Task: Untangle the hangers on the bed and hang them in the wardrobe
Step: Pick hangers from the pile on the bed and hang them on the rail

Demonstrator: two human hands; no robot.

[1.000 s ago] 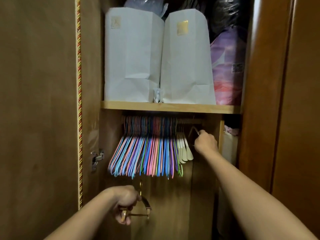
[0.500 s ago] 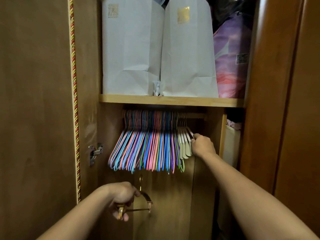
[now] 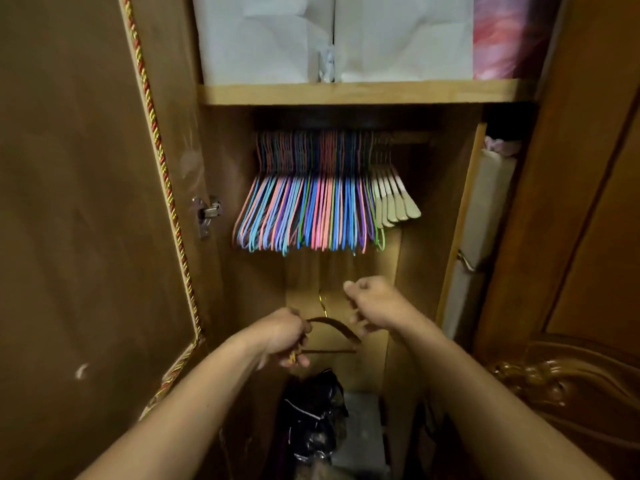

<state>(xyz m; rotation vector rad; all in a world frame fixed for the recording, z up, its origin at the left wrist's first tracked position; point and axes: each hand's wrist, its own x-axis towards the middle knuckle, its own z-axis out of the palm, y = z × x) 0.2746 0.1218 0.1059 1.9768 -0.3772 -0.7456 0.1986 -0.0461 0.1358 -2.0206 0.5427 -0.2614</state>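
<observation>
My left hand (image 3: 282, 337) grips the left end of a brown velvet hanger (image 3: 337, 329) with a gold hook, held low inside the wardrobe. Beside the hanger's right end is my right hand (image 3: 377, 303), fingers curled; I cannot tell whether it touches the hanger. Above, a dense row of colourful thin hangers (image 3: 304, 216) hangs on the rail (image 3: 412, 136). Several cream wooden hangers (image 3: 394, 202) hang at the right end of that row. A short stretch of rail to their right is bare.
A wooden shelf (image 3: 346, 93) above the rail carries white paper bags (image 3: 259, 36) and a pink bag (image 3: 502, 36). The open door (image 3: 86, 202) stands at my left, another carved door (image 3: 588, 237) at my right. A black plastic bag (image 3: 311, 410) lies on the wardrobe floor.
My right hand left the cream hangers on the rail and dropped down to the brown hanger in my left hand. The view tilted downward and moved closer.
</observation>
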